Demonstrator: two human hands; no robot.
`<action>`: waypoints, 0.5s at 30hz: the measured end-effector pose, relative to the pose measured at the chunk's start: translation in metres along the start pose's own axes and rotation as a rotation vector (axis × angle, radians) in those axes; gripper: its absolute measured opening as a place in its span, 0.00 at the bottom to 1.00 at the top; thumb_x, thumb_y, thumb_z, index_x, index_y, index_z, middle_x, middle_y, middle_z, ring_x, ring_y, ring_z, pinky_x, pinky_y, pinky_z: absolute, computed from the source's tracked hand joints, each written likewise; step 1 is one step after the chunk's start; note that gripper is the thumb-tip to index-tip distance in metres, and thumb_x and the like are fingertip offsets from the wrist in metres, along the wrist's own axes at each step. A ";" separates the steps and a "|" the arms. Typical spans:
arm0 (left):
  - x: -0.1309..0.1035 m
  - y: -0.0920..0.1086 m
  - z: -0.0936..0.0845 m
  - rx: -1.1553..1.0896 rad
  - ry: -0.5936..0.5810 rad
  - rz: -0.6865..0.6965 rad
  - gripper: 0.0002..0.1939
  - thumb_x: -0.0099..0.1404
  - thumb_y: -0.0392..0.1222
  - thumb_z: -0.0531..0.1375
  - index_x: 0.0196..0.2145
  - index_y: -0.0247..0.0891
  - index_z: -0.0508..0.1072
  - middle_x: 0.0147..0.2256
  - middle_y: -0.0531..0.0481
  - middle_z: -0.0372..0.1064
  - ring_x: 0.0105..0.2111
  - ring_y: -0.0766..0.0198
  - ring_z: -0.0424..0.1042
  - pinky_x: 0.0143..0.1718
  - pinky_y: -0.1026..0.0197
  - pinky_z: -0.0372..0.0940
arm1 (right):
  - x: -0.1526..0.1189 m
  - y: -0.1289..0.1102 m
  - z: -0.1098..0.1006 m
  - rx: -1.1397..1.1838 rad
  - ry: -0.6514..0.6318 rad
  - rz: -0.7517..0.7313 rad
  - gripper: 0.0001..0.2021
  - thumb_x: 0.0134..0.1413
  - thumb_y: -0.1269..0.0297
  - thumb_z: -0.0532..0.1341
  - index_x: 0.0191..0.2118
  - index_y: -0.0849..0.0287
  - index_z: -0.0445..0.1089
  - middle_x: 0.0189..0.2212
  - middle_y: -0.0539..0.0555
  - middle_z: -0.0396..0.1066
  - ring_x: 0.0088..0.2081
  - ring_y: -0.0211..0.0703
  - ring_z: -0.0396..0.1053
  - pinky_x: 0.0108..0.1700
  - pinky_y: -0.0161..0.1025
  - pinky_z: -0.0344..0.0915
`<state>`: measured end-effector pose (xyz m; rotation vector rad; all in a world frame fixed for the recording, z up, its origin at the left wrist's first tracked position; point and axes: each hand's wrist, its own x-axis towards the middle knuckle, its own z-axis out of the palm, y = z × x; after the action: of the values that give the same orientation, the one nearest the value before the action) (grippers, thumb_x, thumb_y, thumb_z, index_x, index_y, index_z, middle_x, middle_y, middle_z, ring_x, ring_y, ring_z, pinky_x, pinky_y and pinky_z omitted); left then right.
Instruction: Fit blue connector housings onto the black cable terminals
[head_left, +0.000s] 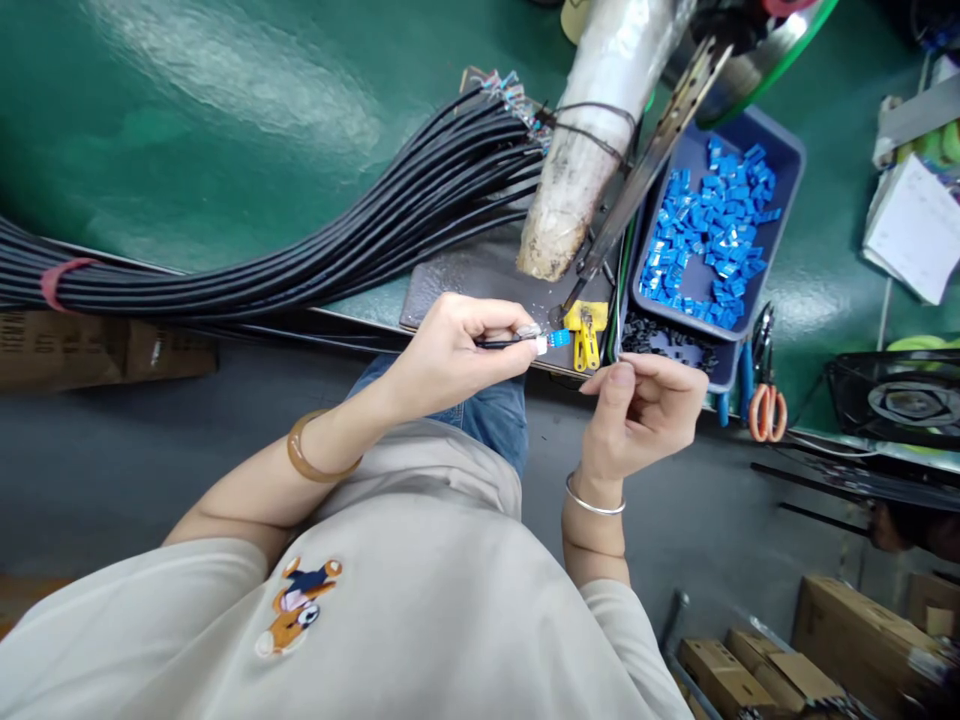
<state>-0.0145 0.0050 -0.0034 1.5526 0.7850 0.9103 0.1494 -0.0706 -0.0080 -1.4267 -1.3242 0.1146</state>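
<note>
My left hand is closed around the end of a black cable. A small blue connector sticks out past my fingertips at that end, with a bit of white beside it. My right hand is pinched, its fingertips at the lower end of a thin dark-and-green strip. Whether the fingers hold that strip or something smaller I cannot make out. Between the two hands is a yellow clip-like piece at the table edge, under a metal arm.
Many black cables, tied with a red band, lie leftward with stripped ends. A bin holds blue connectors; small black parts lie below. A wrapped tube hangs overhead. Orange-handled scissors and a fan are right.
</note>
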 end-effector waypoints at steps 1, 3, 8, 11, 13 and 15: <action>0.000 0.000 0.000 -0.006 0.000 0.004 0.08 0.60 0.36 0.61 0.24 0.33 0.73 0.17 0.58 0.56 0.19 0.75 0.52 0.19 0.68 0.48 | 0.001 0.000 0.001 0.009 -0.022 0.006 0.04 0.59 0.67 0.62 0.40 0.53 0.69 0.25 0.45 0.73 0.21 0.33 0.71 0.19 0.32 0.61; 0.001 0.000 0.001 -0.010 0.005 0.016 0.08 0.60 0.36 0.61 0.24 0.33 0.73 0.17 0.58 0.54 0.19 0.75 0.50 0.18 0.68 0.46 | 0.002 0.000 0.004 0.021 -0.119 0.017 0.02 0.59 0.68 0.61 0.38 0.55 0.68 0.35 0.50 0.77 0.28 0.36 0.76 0.26 0.34 0.71; 0.005 -0.001 0.006 0.047 0.072 0.007 0.07 0.59 0.34 0.61 0.24 0.33 0.72 0.18 0.58 0.54 0.20 0.75 0.49 0.20 0.66 0.45 | 0.005 0.003 0.011 -0.019 -0.269 -0.017 0.02 0.60 0.68 0.60 0.35 0.56 0.65 0.48 0.56 0.76 0.45 0.44 0.78 0.43 0.46 0.80; 0.008 -0.001 0.009 0.090 0.108 0.000 0.08 0.60 0.34 0.60 0.23 0.33 0.71 0.20 0.57 0.58 0.21 0.74 0.51 0.21 0.66 0.48 | 0.007 0.005 0.011 -0.045 -0.251 -0.076 0.03 0.59 0.69 0.60 0.35 0.55 0.64 0.50 0.57 0.75 0.45 0.46 0.78 0.44 0.49 0.80; 0.009 -0.001 0.010 0.090 0.117 -0.007 0.08 0.60 0.35 0.60 0.24 0.34 0.71 0.20 0.56 0.59 0.22 0.73 0.52 0.22 0.65 0.49 | 0.008 0.005 0.012 -0.046 -0.245 -0.093 0.03 0.59 0.70 0.60 0.35 0.55 0.64 0.50 0.57 0.75 0.46 0.46 0.78 0.44 0.49 0.80; 0.009 -0.001 0.010 0.081 0.116 -0.019 0.08 0.61 0.35 0.60 0.24 0.34 0.71 0.20 0.56 0.59 0.22 0.73 0.53 0.22 0.65 0.49 | 0.010 0.005 0.012 -0.031 -0.242 -0.104 0.04 0.59 0.71 0.59 0.35 0.55 0.65 0.50 0.56 0.75 0.45 0.46 0.78 0.44 0.49 0.80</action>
<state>-0.0015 0.0088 -0.0038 1.5707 0.9280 0.9714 0.1476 -0.0544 -0.0104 -1.3992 -1.6016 0.2044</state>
